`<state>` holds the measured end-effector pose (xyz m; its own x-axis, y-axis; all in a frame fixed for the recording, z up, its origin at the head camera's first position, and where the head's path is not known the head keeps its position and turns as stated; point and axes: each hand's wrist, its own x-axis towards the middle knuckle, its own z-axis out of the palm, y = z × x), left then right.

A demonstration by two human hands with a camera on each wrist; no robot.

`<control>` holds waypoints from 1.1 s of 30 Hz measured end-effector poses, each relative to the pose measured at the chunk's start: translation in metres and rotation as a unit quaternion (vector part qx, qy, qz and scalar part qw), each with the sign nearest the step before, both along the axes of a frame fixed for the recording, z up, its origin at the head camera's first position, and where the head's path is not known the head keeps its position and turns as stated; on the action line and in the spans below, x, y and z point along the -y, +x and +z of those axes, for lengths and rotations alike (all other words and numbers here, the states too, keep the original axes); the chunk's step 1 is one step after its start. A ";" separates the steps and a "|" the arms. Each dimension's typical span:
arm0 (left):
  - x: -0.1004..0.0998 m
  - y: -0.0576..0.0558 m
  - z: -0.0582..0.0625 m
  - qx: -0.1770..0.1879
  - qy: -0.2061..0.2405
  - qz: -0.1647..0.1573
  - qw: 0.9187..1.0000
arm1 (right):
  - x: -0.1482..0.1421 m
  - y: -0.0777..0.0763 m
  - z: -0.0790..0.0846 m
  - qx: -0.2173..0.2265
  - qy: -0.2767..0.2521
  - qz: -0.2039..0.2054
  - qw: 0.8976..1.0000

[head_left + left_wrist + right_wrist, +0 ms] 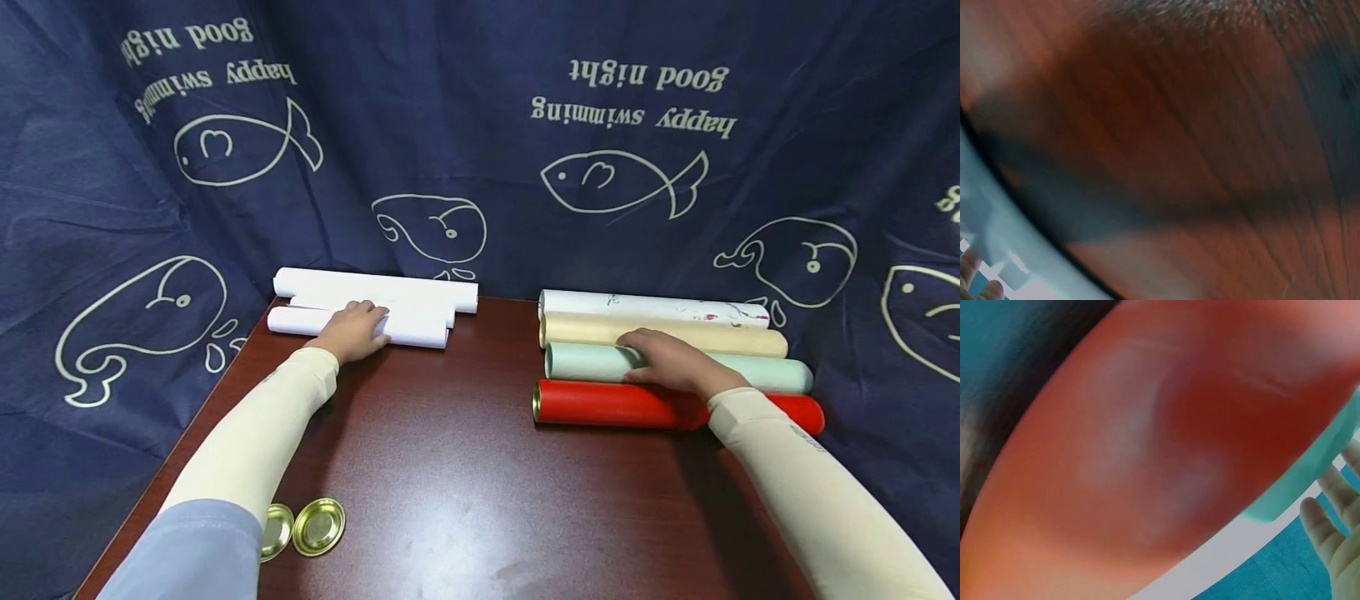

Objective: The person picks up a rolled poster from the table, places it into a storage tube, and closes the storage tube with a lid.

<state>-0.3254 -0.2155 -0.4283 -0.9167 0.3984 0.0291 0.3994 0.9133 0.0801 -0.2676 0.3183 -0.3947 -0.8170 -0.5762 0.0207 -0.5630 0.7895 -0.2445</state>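
My left hand (352, 332) rests on the front white paper roll (412, 329), its fingers reaching over the top. Two more white paper rolls (360, 282) lie right behind it. On the right, my right hand (667, 360) lies with extended fingers across the mint green tube (588, 361), fingertips at the cream tube (570, 329). Its wrist passes over the red tube (600, 404), which has a gold rim at its left end. Farthest back lies a white tube (652, 305) with dark and red marks. In the right wrist view, the red tube fills most of the picture.
Two round gold metal lids (319, 527) lie on the brown table (465, 467) at the front left, one partly behind my left sleeve. Dark blue cloth (420, 125) with fish and whale drawings hangs along the back and sides. A gap separates the white rolls from the tubes.
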 end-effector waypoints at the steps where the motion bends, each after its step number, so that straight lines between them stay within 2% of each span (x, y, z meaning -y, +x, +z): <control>1: -0.001 0.000 -0.001 0.003 -0.004 0.001 1.000 | 0.001 -0.002 -0.001 0.003 0.003 -0.001 1.000; 4: -0.002 0.001 -0.002 0.013 -0.010 0.002 1.000 | 0.004 -0.004 -0.001 0.010 0.012 -0.002 1.000; 8: -0.003 0.004 0.003 0.029 -0.013 0.001 1.000 | 0.006 -0.006 -0.002 0.012 0.018 -0.007 1.000; 15: -0.002 0.016 0.011 0.063 -0.019 -0.032 0.997 | 0.007 -0.007 -0.005 0.009 0.037 -0.012 0.999; 20: 0.001 0.023 0.011 0.043 -0.019 -0.048 0.998 | 0.009 -0.010 -0.006 0.014 0.037 -0.010 0.999; 29: 0.006 0.031 0.003 0.008 0.019 -0.053 0.998 | 0.010 -0.014 -0.009 0.048 0.008 -0.014 0.999; 33: 0.007 0.035 0.003 0.004 0.015 -0.047 0.999 | 0.010 -0.015 -0.009 0.070 -0.002 -0.017 0.997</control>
<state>-0.2909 -0.2221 -0.4253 -0.8754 0.4821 0.0359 0.4829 0.8686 0.1107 -0.2829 0.3080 -0.4035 -0.8316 -0.5475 -0.0926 -0.4955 0.8069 -0.3215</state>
